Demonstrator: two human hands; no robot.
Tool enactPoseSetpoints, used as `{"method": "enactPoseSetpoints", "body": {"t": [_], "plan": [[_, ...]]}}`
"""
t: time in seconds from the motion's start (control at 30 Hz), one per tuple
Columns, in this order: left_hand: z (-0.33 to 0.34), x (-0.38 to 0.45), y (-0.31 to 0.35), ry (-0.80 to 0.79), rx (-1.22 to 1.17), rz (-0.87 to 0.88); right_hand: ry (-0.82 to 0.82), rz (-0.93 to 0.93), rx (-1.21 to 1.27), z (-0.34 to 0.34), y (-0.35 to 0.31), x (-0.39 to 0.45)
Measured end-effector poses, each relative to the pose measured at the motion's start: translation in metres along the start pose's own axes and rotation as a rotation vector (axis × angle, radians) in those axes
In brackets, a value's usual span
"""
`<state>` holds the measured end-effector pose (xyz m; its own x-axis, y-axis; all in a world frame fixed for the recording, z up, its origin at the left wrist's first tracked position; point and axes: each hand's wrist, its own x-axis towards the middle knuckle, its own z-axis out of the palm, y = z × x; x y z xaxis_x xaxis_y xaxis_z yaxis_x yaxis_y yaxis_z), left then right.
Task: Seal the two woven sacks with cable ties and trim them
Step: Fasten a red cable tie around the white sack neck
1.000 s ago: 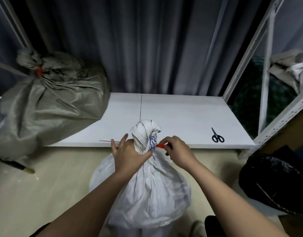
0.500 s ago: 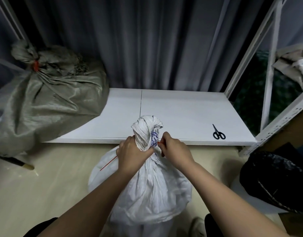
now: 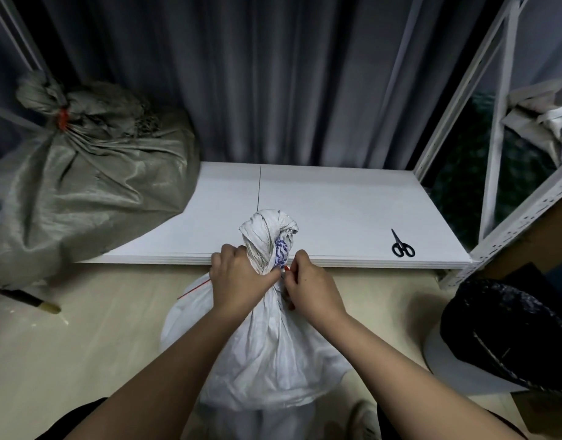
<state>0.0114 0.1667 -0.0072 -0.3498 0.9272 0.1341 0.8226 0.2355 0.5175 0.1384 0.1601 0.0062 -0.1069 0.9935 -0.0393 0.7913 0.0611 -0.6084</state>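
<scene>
A white woven sack [image 3: 267,354] stands on the floor in front of me, its mouth bunched into a twisted neck. My left hand [image 3: 238,277] grips that neck from the left. My right hand [image 3: 308,289] pinches a red cable tie [image 3: 194,289] at the neck's right side; the tie's thin tail sticks out to the lower left of my left hand. A grey woven sack [image 3: 83,185] sits at the left, its neck closed with a red tie [image 3: 63,118]. Black scissors [image 3: 402,246] lie on the white board to the right.
A low white board [image 3: 337,211] lies on the floor behind the white sack, before a grey curtain. A white metal rack [image 3: 495,198] stands at the right. A black bundle [image 3: 508,331] rests at the lower right. A dark-handled tool [image 3: 26,300] lies at the left.
My left hand went from open beside the neck to gripping it. The tie's tail swung from level on the board's edge down to the lower left. My right hand moved closer in.
</scene>
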Motion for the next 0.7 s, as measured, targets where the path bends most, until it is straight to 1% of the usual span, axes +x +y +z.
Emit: {"method": "enactPoseSetpoints", "body": {"t": [0.07, 0.13, 0.23, 0.3, 0.37, 0.43, 0.5, 0.6, 0.7], "plan": [[-0.005, 0.000, 0.001, 0.000, 0.084, 0.012, -0.006, 0.054, 0.110, 0.006, -0.001, -0.003], [-0.012, 0.000, 0.001, -0.033, 0.126, -0.002, 0.000, 0.112, 0.250, 0.011, -0.003, -0.005], [-0.022, 0.003, 0.002, -0.171, 0.135, -0.054, 0.035, 0.181, 0.420, 0.018, -0.007, -0.009], [-0.028, 0.009, 0.002, -0.281, 0.109, -0.096, 0.051, 0.207, 0.483, 0.025, -0.011, -0.013], [-0.034, 0.015, 0.002, -0.393, 0.027, -0.112, 0.062, 0.207, 0.491, 0.031, -0.013, -0.016], [-0.042, 0.019, 0.004, -0.476, -0.074, -0.125, 0.074, 0.184, 0.446, 0.035, -0.015, -0.018], [-0.051, 0.019, 0.005, -0.533, -0.185, -0.215, 0.065, 0.147, 0.416, 0.033, -0.018, -0.020], [-0.059, 0.012, 0.006, -0.516, -0.453, -0.348, 0.045, 0.108, 0.357, 0.028, -0.022, -0.021], [-0.055, 0.009, 0.004, -0.512, -0.713, -0.441, 0.079, 0.133, 0.266, 0.026, -0.021, -0.016]]}}
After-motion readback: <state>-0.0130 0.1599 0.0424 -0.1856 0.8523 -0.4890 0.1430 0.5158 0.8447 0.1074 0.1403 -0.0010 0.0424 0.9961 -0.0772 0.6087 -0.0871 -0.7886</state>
